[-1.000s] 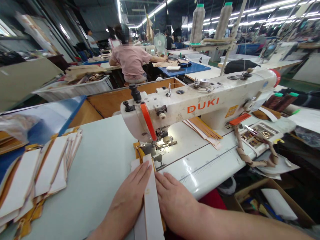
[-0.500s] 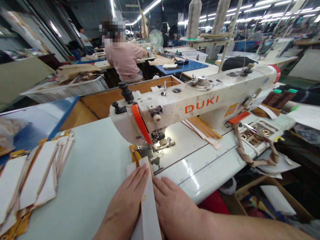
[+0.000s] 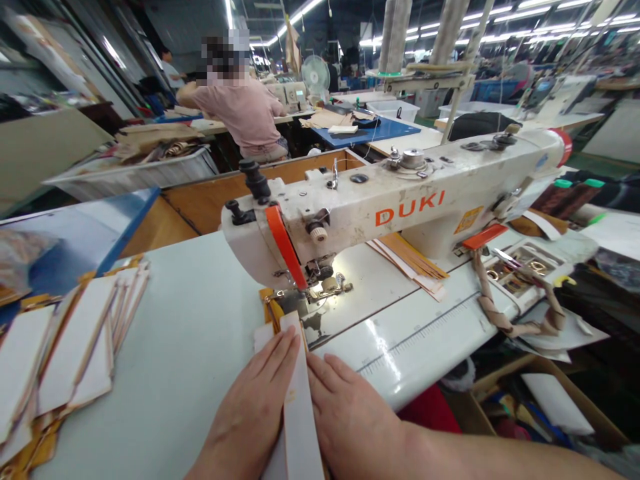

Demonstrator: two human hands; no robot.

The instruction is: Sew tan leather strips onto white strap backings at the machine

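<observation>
A long white-faced strip (image 3: 301, 420) with a mustard-coloured edge runs from the bottom of the view up to the sewing machine (image 3: 400, 193). My left hand (image 3: 250, 400) lies with outstretched fingers over its left side, fingertips near the far end. Along the right edge rests my right hand (image 3: 350, 420), fingers flat and pointing at the machine. Both thumbs are hidden. A mustard-coloured piece (image 3: 271, 307) with a small metal part sits left of the presser foot (image 3: 327, 290). Whether it joins the strip cannot be made out.
Stacked white-and-mustard strips (image 3: 75, 347) lie at the left. More strips (image 3: 407, 263) lie behind the needle area. A parts tray (image 3: 525, 267) stands at the right, above a cardboard box (image 3: 545, 400). A person in pink (image 3: 245, 113) sits beyond the machine.
The view has shifted slightly. The person in pink has moved an arm out to the left. My hands and the strip stay in nearly the same place at the machine.
</observation>
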